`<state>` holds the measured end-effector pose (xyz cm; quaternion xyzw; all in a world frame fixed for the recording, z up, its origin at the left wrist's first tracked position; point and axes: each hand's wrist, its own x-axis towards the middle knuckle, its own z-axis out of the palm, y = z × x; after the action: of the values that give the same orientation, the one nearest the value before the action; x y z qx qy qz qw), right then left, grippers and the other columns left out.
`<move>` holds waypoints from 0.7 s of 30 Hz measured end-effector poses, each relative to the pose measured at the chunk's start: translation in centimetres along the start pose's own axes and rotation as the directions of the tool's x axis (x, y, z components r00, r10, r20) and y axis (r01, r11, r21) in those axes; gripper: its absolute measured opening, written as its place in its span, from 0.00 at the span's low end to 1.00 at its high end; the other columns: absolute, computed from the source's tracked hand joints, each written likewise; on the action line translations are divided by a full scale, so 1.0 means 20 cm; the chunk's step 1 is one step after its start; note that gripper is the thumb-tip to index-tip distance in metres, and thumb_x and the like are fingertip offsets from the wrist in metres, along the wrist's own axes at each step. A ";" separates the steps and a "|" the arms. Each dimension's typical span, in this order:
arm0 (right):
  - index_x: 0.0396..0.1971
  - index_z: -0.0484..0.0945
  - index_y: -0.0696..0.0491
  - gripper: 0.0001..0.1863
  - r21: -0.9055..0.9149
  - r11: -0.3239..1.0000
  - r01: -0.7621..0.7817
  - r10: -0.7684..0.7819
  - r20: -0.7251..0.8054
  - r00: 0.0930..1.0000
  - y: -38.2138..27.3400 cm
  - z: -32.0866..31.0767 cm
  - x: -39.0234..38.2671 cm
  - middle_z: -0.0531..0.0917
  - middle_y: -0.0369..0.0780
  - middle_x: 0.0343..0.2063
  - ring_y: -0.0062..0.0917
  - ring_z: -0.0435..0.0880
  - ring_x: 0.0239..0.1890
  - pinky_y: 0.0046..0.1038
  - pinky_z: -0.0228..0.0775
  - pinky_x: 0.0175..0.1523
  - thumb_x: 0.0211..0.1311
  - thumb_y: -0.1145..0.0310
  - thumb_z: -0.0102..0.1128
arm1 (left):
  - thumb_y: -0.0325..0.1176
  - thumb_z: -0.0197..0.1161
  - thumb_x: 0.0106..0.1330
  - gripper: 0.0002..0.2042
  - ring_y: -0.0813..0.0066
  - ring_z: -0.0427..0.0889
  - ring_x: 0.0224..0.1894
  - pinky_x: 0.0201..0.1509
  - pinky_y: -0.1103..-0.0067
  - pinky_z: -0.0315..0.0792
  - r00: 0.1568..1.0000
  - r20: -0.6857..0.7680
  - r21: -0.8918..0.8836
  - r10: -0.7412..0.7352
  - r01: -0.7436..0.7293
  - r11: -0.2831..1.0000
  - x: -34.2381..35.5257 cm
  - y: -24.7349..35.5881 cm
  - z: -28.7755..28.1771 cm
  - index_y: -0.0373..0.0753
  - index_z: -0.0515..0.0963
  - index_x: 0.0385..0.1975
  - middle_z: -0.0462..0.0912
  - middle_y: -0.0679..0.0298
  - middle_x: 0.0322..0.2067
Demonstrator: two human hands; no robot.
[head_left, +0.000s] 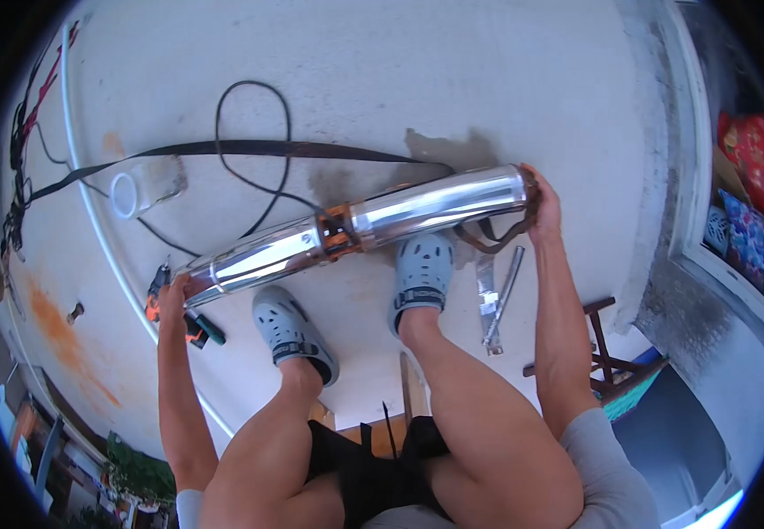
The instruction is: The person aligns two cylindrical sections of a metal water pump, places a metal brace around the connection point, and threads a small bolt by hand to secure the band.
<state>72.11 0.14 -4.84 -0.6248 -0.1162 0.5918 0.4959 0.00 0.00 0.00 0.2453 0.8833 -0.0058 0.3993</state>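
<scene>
A long polished steel cylinder [435, 203], like a pump with a rusty orange-brown middle section [338, 231], lies slightly slanted across my view above my feet. My left hand [176, 291] grips its left end, and my right hand [543, 198] is wrapped round the right end, where a dark strap [488, 236] hangs below. A black cable [287, 159] loops from the middle section. Just beside my left hand lie an orange-and-black drill [161, 286] and a dark green-handled tool [207, 328]. Below the cylinder's right half are a flat metal strip [488, 295] and a metal rod [505, 295].
The concrete floor [488, 70] holds a clear plastic jar [139, 189], a white pipe [91, 203], tangled cables [20, 176] and a long flat black band [258, 147]. A dark wooden stool [602, 344] stands lower right. Red and patterned bags [748, 159] sit beyond a white frame.
</scene>
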 end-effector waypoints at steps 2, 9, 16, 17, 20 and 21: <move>0.56 0.79 0.58 0.21 -0.157 0.985 0.073 -0.093 -0.127 0.988 0.02 0.06 0.02 0.84 0.39 0.49 0.25 0.82 0.51 0.25 0.72 0.59 0.73 0.62 0.47 | 0.56 0.66 0.60 0.29 0.70 0.78 0.37 0.38 0.74 0.71 0.995 -0.080 -0.096 0.064 -0.072 0.993 0.02 0.03 0.01 0.32 0.81 0.46 0.81 0.63 0.36; 0.55 0.81 0.57 0.19 -0.217 0.974 0.063 -0.087 -0.099 0.991 -0.04 0.01 -0.06 0.83 0.38 0.49 0.21 0.78 0.52 0.23 0.67 0.60 0.76 0.63 0.46 | 0.59 0.63 0.63 0.33 0.70 0.81 0.42 0.47 0.73 0.72 0.982 -0.152 0.229 0.110 -0.073 0.971 0.06 -0.10 0.05 0.31 0.81 0.50 0.84 0.58 0.39; 0.58 0.78 0.57 0.19 -0.451 0.838 0.308 -0.474 -0.320 0.820 0.00 0.01 -0.19 0.82 0.39 0.54 0.23 0.78 0.57 0.26 0.64 0.65 0.76 0.64 0.50 | 0.49 0.64 0.64 0.29 0.42 0.73 0.57 0.62 0.59 0.66 0.671 -0.173 0.639 0.721 -0.481 0.600 -0.19 -0.04 0.06 0.29 0.74 0.56 0.75 0.43 0.54; 0.57 0.79 0.57 0.18 -0.411 0.842 0.350 -0.494 -0.323 0.808 -0.01 0.00 -0.24 0.83 0.39 0.53 0.24 0.78 0.57 0.26 0.64 0.66 0.75 0.66 0.52 | 0.41 0.65 0.64 0.25 0.44 0.73 0.57 0.63 0.61 0.67 0.678 -0.099 0.614 0.728 -0.534 0.581 -0.31 0.06 0.09 0.30 0.74 0.55 0.75 0.44 0.54; 0.56 0.79 0.58 0.16 -0.353 0.838 0.416 -0.520 -0.284 0.806 -0.05 0.06 -0.36 0.83 0.40 0.52 0.24 0.78 0.58 0.26 0.64 0.66 0.74 0.70 0.53 | 0.33 0.65 0.62 0.21 0.45 0.73 0.58 0.63 0.64 0.68 0.578 0.272 0.500 0.769 -0.768 0.400 -0.62 0.25 0.06 0.34 0.75 0.54 0.76 0.48 0.54; 0.55 0.79 0.58 0.15 -0.381 0.819 0.428 -0.541 -0.266 0.798 -0.08 0.06 -0.40 0.83 0.40 0.52 0.25 0.78 0.58 0.26 0.64 0.66 0.73 0.71 0.53 | 0.33 0.66 0.61 0.21 0.46 0.73 0.58 0.63 0.64 0.68 0.543 0.369 0.498 0.754 -0.801 0.333 -0.71 0.33 0.06 0.35 0.75 0.54 0.76 0.48 0.54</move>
<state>69.61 -4.28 1.64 -0.7395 -0.2694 0.2922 0.5433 11.79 -0.48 10.54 0.7512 0.5875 -0.1112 0.2797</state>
